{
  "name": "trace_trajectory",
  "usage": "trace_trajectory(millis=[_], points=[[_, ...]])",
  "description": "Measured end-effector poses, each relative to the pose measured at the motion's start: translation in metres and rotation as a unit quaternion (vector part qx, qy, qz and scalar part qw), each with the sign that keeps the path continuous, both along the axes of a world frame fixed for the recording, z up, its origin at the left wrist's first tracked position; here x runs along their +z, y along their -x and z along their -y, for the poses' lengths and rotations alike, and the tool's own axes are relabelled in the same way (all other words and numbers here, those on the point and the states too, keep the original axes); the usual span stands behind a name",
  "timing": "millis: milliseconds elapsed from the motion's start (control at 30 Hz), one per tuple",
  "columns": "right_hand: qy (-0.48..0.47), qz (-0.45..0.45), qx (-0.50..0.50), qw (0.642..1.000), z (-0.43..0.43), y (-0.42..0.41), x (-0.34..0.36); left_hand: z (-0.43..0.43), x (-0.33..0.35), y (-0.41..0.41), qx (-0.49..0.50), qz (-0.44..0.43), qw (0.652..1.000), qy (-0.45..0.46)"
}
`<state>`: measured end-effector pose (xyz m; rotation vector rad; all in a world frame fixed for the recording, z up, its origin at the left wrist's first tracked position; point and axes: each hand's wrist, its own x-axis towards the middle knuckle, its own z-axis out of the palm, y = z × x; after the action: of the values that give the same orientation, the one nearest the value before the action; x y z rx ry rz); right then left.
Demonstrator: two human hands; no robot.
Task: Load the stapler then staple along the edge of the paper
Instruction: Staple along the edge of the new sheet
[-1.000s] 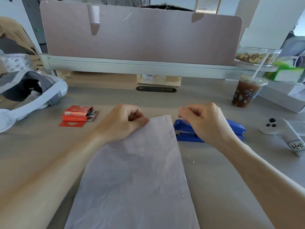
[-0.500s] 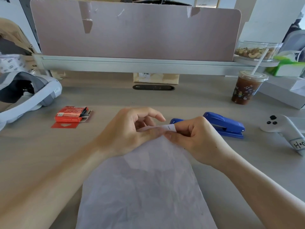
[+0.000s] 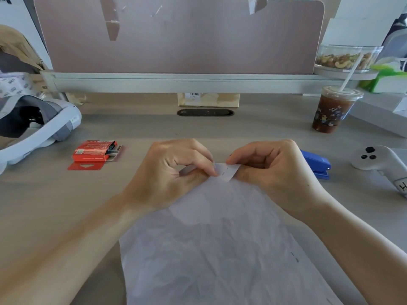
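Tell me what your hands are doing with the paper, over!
Left hand and right hand both pinching far edge of paper. Blue stapler on desk behind right hand, not held. Red staple box off left.

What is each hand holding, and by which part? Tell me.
The left hand and right hand both pinch the paper at its far edge. The stapler lies unheld.

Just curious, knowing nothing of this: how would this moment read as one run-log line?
left hand: pinches paper at far edge | right hand: pinches same edge | stapler: on desk, beyond right hand
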<state>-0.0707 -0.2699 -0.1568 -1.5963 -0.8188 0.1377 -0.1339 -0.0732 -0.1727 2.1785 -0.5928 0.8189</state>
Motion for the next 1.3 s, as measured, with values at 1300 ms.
trace_trajectory(millis=[1300], points=[[0.081, 0.067, -0.106, 0.989, -0.004, -0.005, -0.011, 0.004, -0.007, 0.001, 0.040, -0.158, 0.978, 0.128]])
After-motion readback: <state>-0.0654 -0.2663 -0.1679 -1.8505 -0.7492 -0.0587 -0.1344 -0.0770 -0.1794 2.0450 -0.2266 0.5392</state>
